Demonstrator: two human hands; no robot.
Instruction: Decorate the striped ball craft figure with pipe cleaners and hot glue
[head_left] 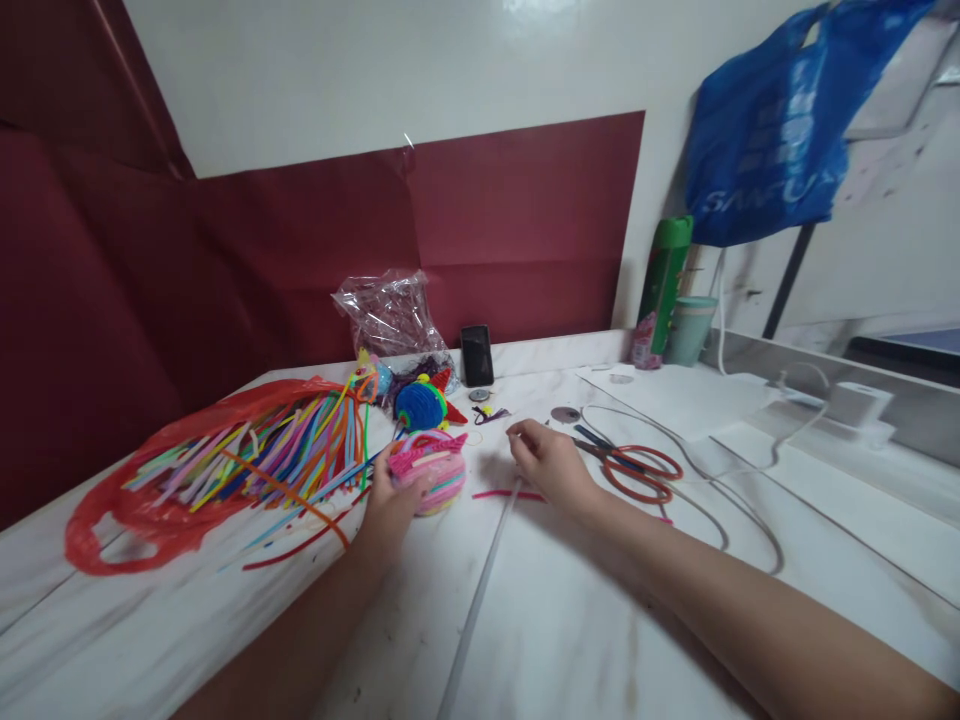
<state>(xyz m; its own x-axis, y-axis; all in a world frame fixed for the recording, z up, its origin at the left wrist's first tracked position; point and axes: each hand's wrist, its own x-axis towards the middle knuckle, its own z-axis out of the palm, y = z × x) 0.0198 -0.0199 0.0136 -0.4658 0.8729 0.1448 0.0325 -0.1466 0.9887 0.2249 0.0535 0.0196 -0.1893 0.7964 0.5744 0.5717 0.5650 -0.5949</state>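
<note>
A single camera, worn on the person's head, looked forward and down over a white marbled table (pixel 555 620), facing a pale wall (pixel 450 90) lined low down with dark red sheeting (pixel 525 220). Its view was wide — the sides stretched outward. The forearms (pixel 712 580) ran in from the bottom and lower right; the left hand (pixel 394 495) and right hand (pixel 551 465) sat fairly near, below centre — with a phone (pixel 477 356) farther off, near mid-frame.
</note>
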